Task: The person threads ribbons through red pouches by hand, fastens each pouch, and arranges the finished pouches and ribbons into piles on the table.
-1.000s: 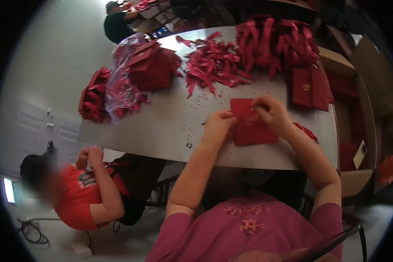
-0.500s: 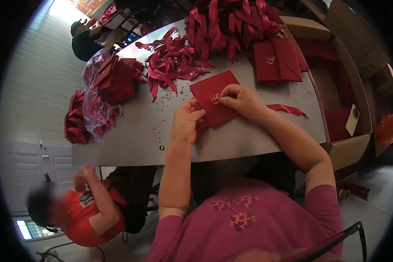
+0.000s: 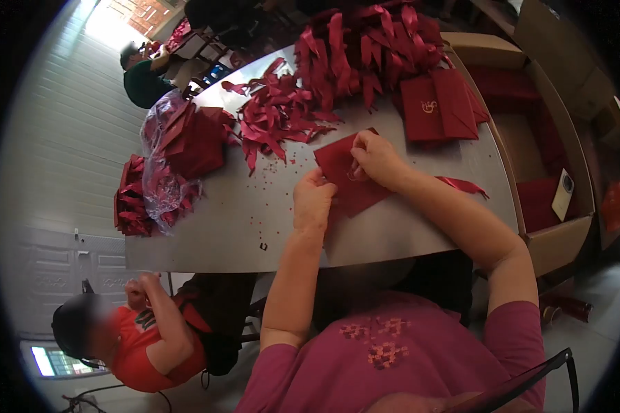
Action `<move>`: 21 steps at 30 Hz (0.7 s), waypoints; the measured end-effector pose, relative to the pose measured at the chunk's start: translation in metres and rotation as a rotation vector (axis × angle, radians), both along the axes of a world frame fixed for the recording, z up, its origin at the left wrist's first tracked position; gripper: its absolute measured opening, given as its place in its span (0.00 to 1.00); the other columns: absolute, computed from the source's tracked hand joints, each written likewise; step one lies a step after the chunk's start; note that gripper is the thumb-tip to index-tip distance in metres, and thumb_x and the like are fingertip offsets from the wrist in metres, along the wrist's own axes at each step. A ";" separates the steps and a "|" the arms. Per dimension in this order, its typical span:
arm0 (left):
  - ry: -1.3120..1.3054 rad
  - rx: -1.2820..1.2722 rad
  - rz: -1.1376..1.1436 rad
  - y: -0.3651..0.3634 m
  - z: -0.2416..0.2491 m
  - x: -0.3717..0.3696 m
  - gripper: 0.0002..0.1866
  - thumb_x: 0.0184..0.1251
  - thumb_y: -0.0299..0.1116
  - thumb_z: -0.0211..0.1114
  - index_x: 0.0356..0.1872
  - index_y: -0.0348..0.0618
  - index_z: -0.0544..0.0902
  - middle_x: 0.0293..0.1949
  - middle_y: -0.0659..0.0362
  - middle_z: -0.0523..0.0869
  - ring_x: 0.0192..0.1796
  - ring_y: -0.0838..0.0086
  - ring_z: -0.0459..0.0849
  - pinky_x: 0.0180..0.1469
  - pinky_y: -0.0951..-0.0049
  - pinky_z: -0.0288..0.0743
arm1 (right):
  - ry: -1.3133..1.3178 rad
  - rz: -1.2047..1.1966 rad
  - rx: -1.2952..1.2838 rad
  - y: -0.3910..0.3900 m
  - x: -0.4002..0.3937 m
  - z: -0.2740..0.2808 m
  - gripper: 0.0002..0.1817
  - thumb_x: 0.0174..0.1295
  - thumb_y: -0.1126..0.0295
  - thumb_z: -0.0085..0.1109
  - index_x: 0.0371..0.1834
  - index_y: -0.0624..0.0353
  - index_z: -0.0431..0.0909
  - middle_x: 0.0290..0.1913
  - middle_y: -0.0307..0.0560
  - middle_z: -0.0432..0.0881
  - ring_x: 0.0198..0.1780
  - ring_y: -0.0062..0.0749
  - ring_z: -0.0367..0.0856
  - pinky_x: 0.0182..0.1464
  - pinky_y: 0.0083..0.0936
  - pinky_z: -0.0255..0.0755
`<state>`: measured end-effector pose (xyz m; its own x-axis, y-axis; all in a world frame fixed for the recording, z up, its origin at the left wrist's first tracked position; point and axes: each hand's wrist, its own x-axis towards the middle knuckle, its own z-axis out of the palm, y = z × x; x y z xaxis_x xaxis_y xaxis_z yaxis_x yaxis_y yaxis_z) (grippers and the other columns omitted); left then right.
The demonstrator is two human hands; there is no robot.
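Observation:
A flat dark red paper bag (image 3: pixel 359 198) lies tilted on the table in front of me, its gold logo partly covered by my fingers. My left hand (image 3: pixel 313 201) grips the bag's left edge between thumb and fingers. Over the bag's upper right part, my right hand (image 3: pixel 379 162) is closed in a pinch; what its fingertips hold is hidden. A loose red ribbon (image 3: pixel 463 186) rests on the table beyond my right wrist. Behind the bag is a tangled heap of red ribbons (image 3: pixel 279 113).
Red bags with ribbons (image 3: pixel 365 51) are piled at the back, beside stacked logo bags (image 3: pixel 437 107). More bags (image 3: pixel 196 141) and clear plastic (image 3: pixel 162 186) are at left. A cardboard box (image 3: pixel 558 241) with a phone (image 3: pixel 563 195) adjoins the table's right side. A person in red (image 3: pixel 155 337) sits left.
My right hand has turned, with its fingers now curled over the logo. The camera view has shifted slightly, and my left hand still grips the bag's left edge.

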<state>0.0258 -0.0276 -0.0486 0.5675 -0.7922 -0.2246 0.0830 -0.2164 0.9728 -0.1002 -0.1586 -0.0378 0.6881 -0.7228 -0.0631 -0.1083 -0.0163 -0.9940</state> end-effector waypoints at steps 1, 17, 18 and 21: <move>-0.108 0.058 0.031 -0.002 -0.010 0.007 0.10 0.59 0.21 0.62 0.42 0.40 0.82 0.31 0.60 0.85 0.31 0.76 0.83 0.31 0.75 0.76 | -0.012 -0.005 0.084 -0.008 0.007 0.000 0.03 0.67 0.76 0.50 0.38 0.64 0.71 0.24 0.51 0.82 0.23 0.33 0.85 0.23 0.28 0.79; -0.663 0.102 0.202 -0.045 0.016 0.027 0.12 0.54 0.31 0.74 0.37 0.35 0.84 0.28 0.59 0.87 0.28 0.76 0.82 0.34 0.72 0.76 | -0.060 0.064 0.189 -0.003 0.002 0.002 0.04 0.71 0.73 0.51 0.41 0.62 0.69 0.29 0.45 0.80 0.26 0.25 0.81 0.24 0.22 0.78; -0.560 0.110 0.154 -0.047 0.017 0.028 0.11 0.57 0.31 0.73 0.37 0.35 0.85 0.29 0.60 0.87 0.29 0.76 0.82 0.35 0.74 0.75 | -0.057 0.063 0.182 -0.004 0.001 0.002 0.04 0.71 0.73 0.51 0.41 0.62 0.69 0.29 0.45 0.80 0.26 0.25 0.81 0.24 0.22 0.78; -0.196 0.013 0.105 -0.048 0.011 0.025 0.09 0.61 0.30 0.71 0.38 0.37 0.85 0.33 0.60 0.87 0.32 0.76 0.82 0.38 0.75 0.75 | -0.049 0.075 0.229 -0.005 0.001 0.002 0.04 0.71 0.73 0.51 0.42 0.62 0.70 0.31 0.44 0.80 0.28 0.24 0.81 0.25 0.20 0.78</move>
<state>0.0511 -0.0751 -0.0373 0.6804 -0.7243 -0.1116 -0.0850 -0.2292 0.9697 -0.0991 -0.1632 -0.0355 0.7456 -0.6402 -0.1848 -0.0665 0.2043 -0.9766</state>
